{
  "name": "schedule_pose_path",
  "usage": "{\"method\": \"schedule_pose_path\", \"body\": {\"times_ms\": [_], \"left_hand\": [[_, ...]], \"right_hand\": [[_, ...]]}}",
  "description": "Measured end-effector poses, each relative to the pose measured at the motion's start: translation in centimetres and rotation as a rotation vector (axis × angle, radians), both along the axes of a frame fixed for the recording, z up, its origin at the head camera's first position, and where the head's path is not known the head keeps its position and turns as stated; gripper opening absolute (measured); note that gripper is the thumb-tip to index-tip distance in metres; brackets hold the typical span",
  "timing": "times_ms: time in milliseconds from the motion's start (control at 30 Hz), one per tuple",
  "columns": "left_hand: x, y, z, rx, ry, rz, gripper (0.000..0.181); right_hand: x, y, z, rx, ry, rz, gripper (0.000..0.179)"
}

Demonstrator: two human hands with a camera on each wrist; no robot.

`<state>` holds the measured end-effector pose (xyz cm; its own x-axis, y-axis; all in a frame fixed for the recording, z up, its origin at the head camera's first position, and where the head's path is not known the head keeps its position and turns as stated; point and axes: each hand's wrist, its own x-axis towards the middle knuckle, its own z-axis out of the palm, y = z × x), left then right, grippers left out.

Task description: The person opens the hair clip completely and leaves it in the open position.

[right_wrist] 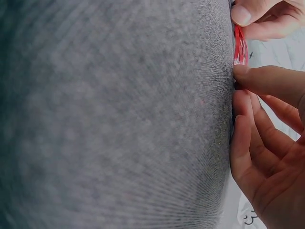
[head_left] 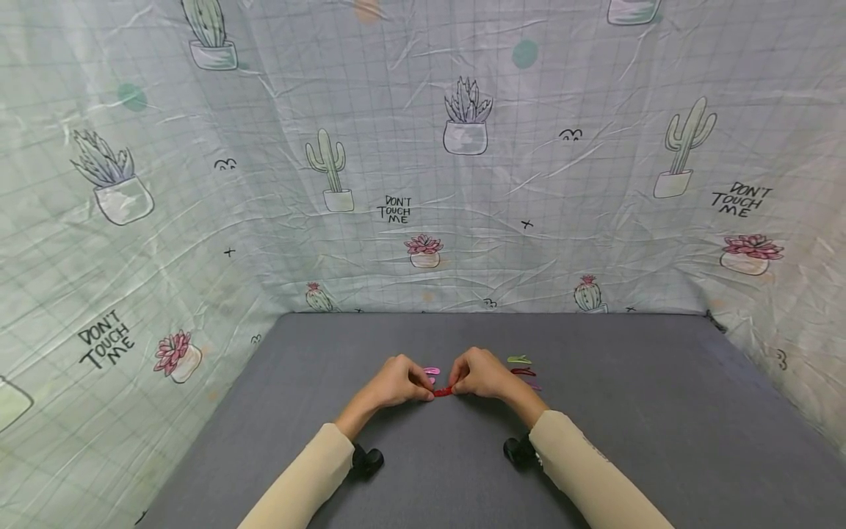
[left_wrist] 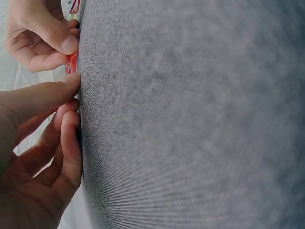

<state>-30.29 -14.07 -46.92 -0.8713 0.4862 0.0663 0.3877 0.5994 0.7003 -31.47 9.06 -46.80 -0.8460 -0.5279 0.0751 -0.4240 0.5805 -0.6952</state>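
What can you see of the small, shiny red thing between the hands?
The slim, shiny red clip-like piece runs crosswise between the left hand and right hand, which pinch its opposite ends. Narrow red strips and pale glints show, the ends hidden. It sits close to the grey fabric-like tabletop; contact and material are unclear.
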Motion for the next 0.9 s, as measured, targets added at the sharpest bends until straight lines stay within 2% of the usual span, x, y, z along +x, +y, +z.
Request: {"method": "schedule_pose_path", "body": {"times_ms": [400,700,900], "left_hand": [[0.17,0.04,0.06,-0.029,-0.008,0.014,0.007],[0.04,0.05,-0.25,-0.027,0.008,0.012,0.008],[0.12,-0.01,-0.18,-0.002,-0.001,0.018,0.008]], "right_hand": [[0.3,-0.13,0.13,0.014,-0.014,-0.013,0.006],[0.71,-0.18,0.42,0.062,0.032,-0.018,0.012],[0.76,-0.01,0.32,0.017,0.031,-0.013,0.011]]}}
